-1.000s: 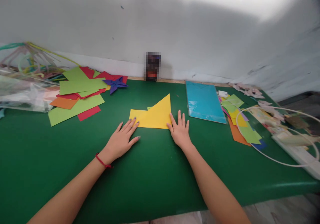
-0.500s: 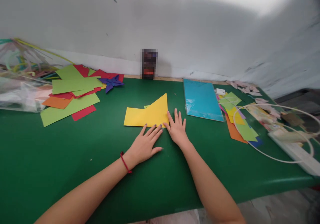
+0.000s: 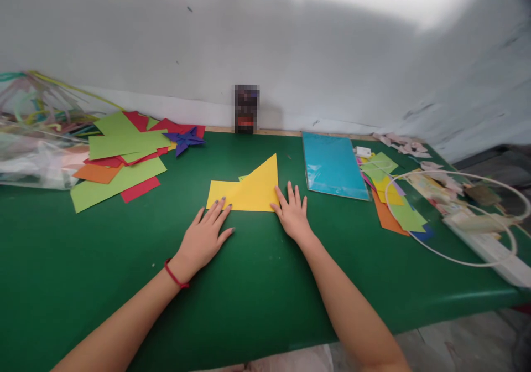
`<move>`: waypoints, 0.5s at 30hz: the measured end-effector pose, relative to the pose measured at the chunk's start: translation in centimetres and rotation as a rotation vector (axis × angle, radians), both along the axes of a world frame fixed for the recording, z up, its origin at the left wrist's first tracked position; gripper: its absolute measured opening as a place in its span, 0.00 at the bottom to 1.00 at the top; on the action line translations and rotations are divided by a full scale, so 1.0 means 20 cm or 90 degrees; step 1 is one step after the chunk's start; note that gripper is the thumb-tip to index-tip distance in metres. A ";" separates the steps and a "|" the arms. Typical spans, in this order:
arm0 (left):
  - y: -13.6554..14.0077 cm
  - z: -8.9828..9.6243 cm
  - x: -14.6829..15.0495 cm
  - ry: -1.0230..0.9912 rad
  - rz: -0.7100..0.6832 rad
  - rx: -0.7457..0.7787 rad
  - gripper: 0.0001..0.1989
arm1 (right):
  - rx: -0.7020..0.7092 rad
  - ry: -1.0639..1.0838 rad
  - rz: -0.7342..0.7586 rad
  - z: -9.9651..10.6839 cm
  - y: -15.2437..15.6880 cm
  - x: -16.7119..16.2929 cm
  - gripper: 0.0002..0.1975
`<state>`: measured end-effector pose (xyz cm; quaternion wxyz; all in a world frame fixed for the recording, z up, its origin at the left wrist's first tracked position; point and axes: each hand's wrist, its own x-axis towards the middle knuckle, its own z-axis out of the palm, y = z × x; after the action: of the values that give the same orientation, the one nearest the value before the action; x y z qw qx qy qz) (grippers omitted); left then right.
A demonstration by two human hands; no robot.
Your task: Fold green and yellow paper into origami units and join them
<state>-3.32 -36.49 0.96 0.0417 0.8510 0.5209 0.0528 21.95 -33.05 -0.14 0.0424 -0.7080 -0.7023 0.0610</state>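
A folded sheet of yellow paper (image 3: pixel 253 192) lies flat on the green tabletop (image 3: pixel 257 283), its right part rising to a pointed corner away from me. A bit of light green (image 3: pixel 242 179) shows at its far edge. My left hand (image 3: pixel 203 233) rests palm down with fingers spread, fingertips on the paper's near left edge; a red cord bracelet (image 3: pixel 176 275) circles that wrist. At the paper's right edge my right hand (image 3: pixel 293 214) lies open, its thumb and index finger touching the paper near the lower right corner.
Green, red and orange paper pieces (image 3: pixel 124 145) lie to the left, beside a purple paper star (image 3: pixel 185 140) and a clear plastic bag (image 3: pixel 37 161). On the right are a blue packet (image 3: pixel 335 164), more coloured papers (image 3: pixel 398 200), a white cable (image 3: pixel 452 259) and a white power strip (image 3: pixel 489 250).
My left hand has slid left along the paper's near edge, from near its right corner to its left part. My right hand and the yellow paper have stayed in place.
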 end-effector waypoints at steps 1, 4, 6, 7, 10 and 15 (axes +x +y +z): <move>-0.01 0.00 -0.03 0.011 0.024 0.007 0.29 | -0.004 0.002 -0.002 0.00 0.00 0.00 0.28; -0.03 -0.01 -0.10 0.034 0.083 0.026 0.32 | -0.013 0.005 -0.010 0.00 0.00 0.00 0.28; -0.03 -0.02 -0.13 0.041 0.100 0.033 0.33 | -0.015 0.008 -0.013 0.00 0.00 0.00 0.28; -0.03 -0.02 -0.13 0.042 0.102 0.037 0.33 | -0.015 0.012 -0.013 0.00 0.00 0.01 0.28; -0.02 -0.03 -0.12 0.045 0.103 0.061 0.33 | -0.006 0.025 -0.015 -0.01 0.00 0.01 0.29; -0.01 0.01 -0.08 0.014 0.069 0.159 0.28 | 0.019 0.051 -0.015 -0.02 0.00 0.01 0.28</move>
<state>-5.01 -36.77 1.24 -0.0730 0.8207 0.5559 0.1103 22.19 -33.00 -0.55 0.0819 -0.7124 -0.6925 0.0785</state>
